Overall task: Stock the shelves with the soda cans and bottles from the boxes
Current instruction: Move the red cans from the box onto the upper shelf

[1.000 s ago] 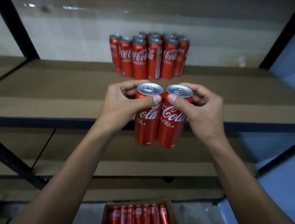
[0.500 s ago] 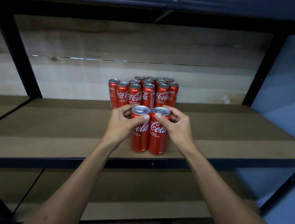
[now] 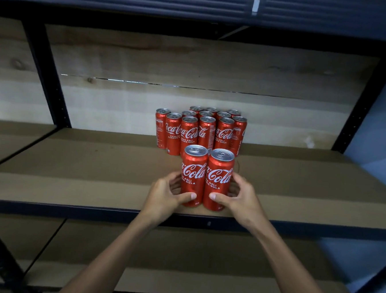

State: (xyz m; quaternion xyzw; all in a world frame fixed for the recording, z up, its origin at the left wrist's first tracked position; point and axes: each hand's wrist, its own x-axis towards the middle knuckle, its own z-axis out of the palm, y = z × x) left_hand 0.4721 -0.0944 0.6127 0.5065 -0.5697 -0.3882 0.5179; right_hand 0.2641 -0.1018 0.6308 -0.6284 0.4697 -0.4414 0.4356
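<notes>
Two red Coca-Cola cans upright, side by side, touching: left can, right can. Silver tops, tabs intact. Both stand near front edge of brown shelf. At 12 o'clock from the pair, just behind: cluster of matching cans, upright, packed in rows toward the back.

Dim light is falling on a pale plank wall far behind; black metal uprights are framing it left and right.
</notes>
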